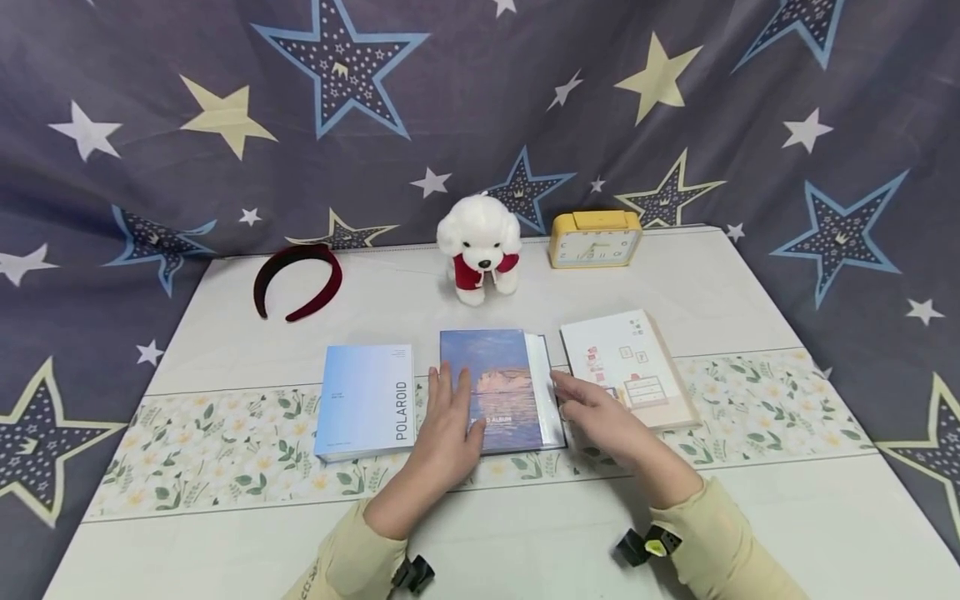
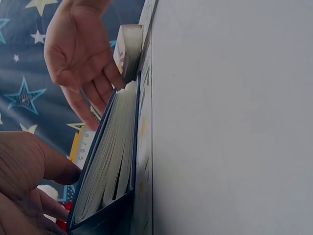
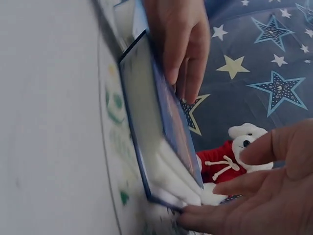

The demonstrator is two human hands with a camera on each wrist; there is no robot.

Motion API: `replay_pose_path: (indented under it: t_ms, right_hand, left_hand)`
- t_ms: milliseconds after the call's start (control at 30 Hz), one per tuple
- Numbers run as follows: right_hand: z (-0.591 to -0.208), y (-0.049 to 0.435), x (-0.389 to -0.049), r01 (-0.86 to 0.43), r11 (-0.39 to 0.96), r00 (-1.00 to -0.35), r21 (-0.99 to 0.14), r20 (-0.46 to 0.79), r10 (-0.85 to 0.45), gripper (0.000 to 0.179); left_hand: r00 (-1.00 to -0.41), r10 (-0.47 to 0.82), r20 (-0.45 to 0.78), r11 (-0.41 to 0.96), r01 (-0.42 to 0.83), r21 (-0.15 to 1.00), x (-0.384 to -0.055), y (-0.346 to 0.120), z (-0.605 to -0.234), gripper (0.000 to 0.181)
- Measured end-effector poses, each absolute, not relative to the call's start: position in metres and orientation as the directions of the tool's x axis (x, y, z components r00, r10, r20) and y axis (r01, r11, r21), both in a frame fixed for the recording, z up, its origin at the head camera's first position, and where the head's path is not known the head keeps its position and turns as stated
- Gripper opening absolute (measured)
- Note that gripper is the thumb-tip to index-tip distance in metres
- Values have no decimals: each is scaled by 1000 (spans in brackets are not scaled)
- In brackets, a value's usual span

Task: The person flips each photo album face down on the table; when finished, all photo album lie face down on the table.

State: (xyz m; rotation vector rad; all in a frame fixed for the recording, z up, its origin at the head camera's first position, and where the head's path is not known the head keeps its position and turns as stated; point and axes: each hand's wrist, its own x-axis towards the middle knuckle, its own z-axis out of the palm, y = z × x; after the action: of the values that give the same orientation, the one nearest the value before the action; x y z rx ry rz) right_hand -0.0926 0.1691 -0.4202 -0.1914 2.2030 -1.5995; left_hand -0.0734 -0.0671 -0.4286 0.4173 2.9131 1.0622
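A blue photo album (image 1: 501, 387) with a painted seaside cover lies in the middle of the table. Its front cover sits slightly left of the back cover, so pale page edges (image 1: 545, 392) show along the right side. On the cover's left part rests my left hand (image 1: 447, 425), fingers extended. My right hand (image 1: 600, 417) is at the album's right edge, its fingertips close to the pages; whether they touch is unclear. In the right wrist view, the right hand (image 3: 264, 191) has its fingers spread out near the album's corner (image 3: 168, 193).
A light blue album (image 1: 366, 400) lies left of the middle one, and a white illustrated album (image 1: 626, 367) lies to its right. Behind stand a white plush dog (image 1: 480, 229) in red, a yellow alarm clock (image 1: 596, 240) and a dark red headband (image 1: 330, 287). A starry cloth (image 1: 480, 100) hangs behind.
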Motion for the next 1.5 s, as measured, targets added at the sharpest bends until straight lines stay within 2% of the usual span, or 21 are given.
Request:
replay_pose_path:
  t_ms: [200, 400, 867, 1500]
  right_hand:
    - [-416, 167, -93, 286, 130, -890, -949, -313, -331, 60]
    - [-414, 166, -96, 332, -8, -893, -943, -311, -325, 57]
    - [-407, 162, -96, 366, -147, -912, -919, -323, -252, 56]
    - [-402, 160, -95, 367, -214, -926, -905, -334, -175, 58]
  left_hand:
    - [-964, 252, 85, 721, 246, 648, -73, -69, -430, 66]
    - [-963, 256, 83, 719, 247, 649, -74, -70, -432, 63]
    - [-968, 245, 57, 723, 221, 654, -75, -74, -431, 65]
    - [-975, 217, 39, 701, 183, 689, -76, -72, -431, 66]
